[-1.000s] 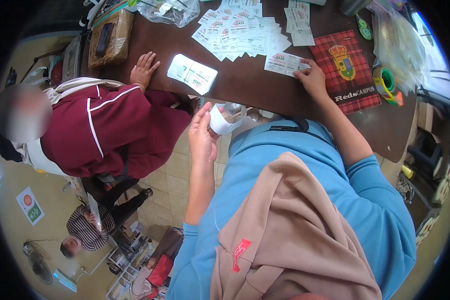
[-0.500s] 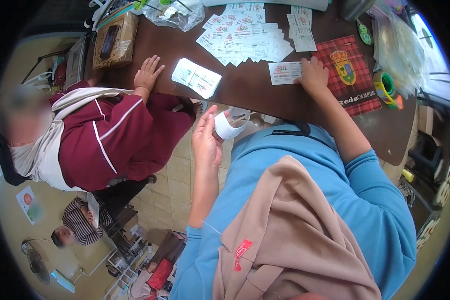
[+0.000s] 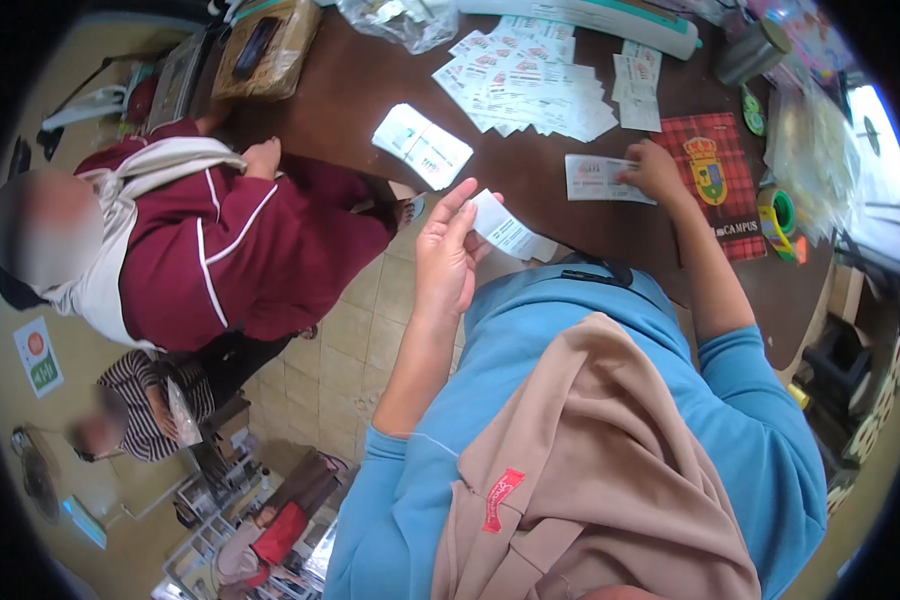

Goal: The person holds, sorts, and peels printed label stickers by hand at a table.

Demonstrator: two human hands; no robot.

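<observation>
My left hand [image 3: 446, 248] is in front of the table edge, with printed paper coupons [image 3: 506, 228] pinched between thumb and fingers. Just how many sheets it holds, I cannot tell. On the table, my right hand [image 3: 656, 172] has its fingers curled on the right end of another printed coupon [image 3: 592, 178], which lies flat; whether more sheets are under it is unclear. A neat banded-looking stack of coupons [image 3: 422, 146] rests beyond my left hand. Farther back spreads a loose pile of coupons [image 3: 525, 80], and a short column of them [image 3: 638, 90] lies to its right.
A red plaid folder [image 3: 705, 150] lies right of my right hand, near a green tape roll [image 3: 776, 212]. At the back are a metal bottle [image 3: 753, 52] and a plastic bag [image 3: 402, 15]. A person in maroon [image 3: 220, 240] sits left, beside a phone [image 3: 257, 48] on a wrapped parcel [image 3: 288, 60].
The papers in my left hand, curled over before, now lie flatter with printing visible. My right hand stays at its coupon. The neighbour's hand has drawn back from the table; the view has shifted.
</observation>
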